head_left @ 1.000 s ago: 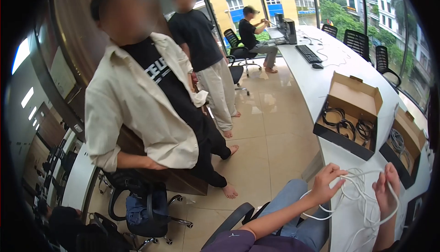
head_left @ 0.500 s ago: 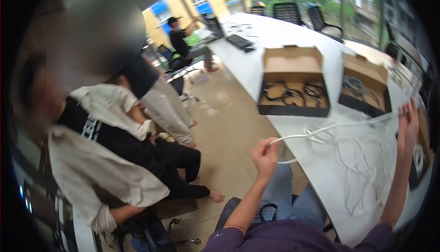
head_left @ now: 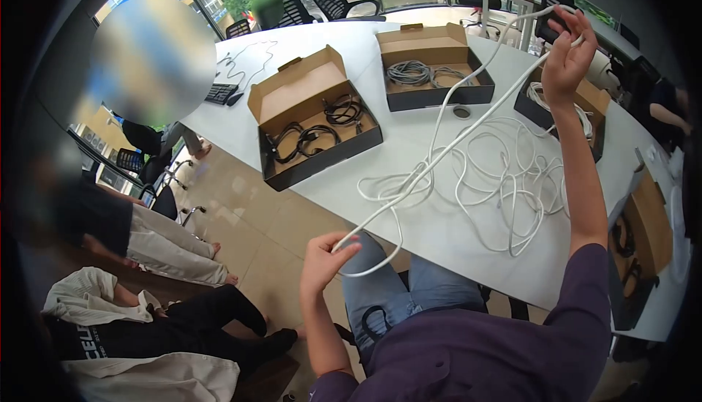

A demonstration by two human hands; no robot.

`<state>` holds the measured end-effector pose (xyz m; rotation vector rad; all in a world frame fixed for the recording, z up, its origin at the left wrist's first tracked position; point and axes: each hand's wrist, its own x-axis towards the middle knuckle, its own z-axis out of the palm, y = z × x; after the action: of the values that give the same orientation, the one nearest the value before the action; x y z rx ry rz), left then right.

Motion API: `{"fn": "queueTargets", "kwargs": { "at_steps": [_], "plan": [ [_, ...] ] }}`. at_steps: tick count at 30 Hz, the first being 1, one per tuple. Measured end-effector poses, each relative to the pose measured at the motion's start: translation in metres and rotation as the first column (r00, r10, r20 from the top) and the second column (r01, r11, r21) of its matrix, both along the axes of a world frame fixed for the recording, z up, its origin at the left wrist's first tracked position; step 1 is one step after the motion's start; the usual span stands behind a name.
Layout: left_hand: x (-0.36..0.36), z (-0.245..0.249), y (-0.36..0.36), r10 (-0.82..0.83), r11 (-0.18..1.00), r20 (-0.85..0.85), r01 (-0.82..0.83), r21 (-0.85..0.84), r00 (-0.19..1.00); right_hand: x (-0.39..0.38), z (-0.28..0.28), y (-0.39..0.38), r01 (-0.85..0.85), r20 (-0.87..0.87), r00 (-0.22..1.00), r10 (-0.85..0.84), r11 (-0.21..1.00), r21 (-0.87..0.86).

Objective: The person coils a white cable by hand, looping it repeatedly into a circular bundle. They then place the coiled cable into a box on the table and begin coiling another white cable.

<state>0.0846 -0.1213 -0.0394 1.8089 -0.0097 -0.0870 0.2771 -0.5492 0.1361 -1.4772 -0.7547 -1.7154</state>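
Observation:
My left hand (head_left: 327, 259) grips a white cable (head_left: 431, 162) in front of the table edge, fingers curled round it. Raised at the upper right, my right hand (head_left: 569, 58) is closed on the same cable. Two strands run stretched between the hands, and one loop hangs below the left hand. Beneath and beside them, a loose tangle of white cable (head_left: 504, 193) lies on the white table (head_left: 344, 190).
Open boxes hold black cables (head_left: 314, 138), grey cables (head_left: 417, 73) and white cables (head_left: 541, 96). Another open box (head_left: 643, 241) stands at the right. A keyboard (head_left: 221, 93) is at the table's far left. A seated person (head_left: 139, 329) and other people are at the left.
The view has turned right, so the boxes and people appear further left. My right hand has risen with the cable, and the cable now slants up between both hands.

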Motion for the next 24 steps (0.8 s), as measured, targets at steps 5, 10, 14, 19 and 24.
{"fn": "queueTargets", "kwargs": {
  "at_steps": [5, 10, 14, 19, 24],
  "plan": [
    [-0.015, -0.022, -0.031, -0.397, 0.917, -0.114, 0.389, -0.082, 0.911, -0.012, 0.044, 0.003, 0.022, -0.076, 0.997, -0.022, 1.0, -0.002],
    [-0.013, -0.072, -0.047, -0.389, 0.918, 0.045, 0.382, 0.105, 0.92, -0.045, 0.047, 0.044, 0.599, 0.185, 0.8, -0.571, 0.776, -0.196],
    [-0.02, -0.061, -0.039, -0.212, 0.973, -0.105, 0.22, 0.075, 0.972, -0.043, 0.018, 0.083, 0.201, 0.058, 0.979, -0.194, 0.903, -0.38],
    [-0.025, -0.055, -0.019, 0.0, 0.949, -0.002, 0.0, 0.315, 1.0, -0.06, 0.013, 0.152, -0.099, -0.204, 0.978, -0.035, 0.788, -0.608],
    [-0.039, -0.051, -0.009, 0.123, 0.857, 0.163, -0.188, 0.479, 0.979, -0.078, 0.002, 0.193, -0.42, -0.439, 0.89, 0.12, 0.591, -0.689]
  ]
}}
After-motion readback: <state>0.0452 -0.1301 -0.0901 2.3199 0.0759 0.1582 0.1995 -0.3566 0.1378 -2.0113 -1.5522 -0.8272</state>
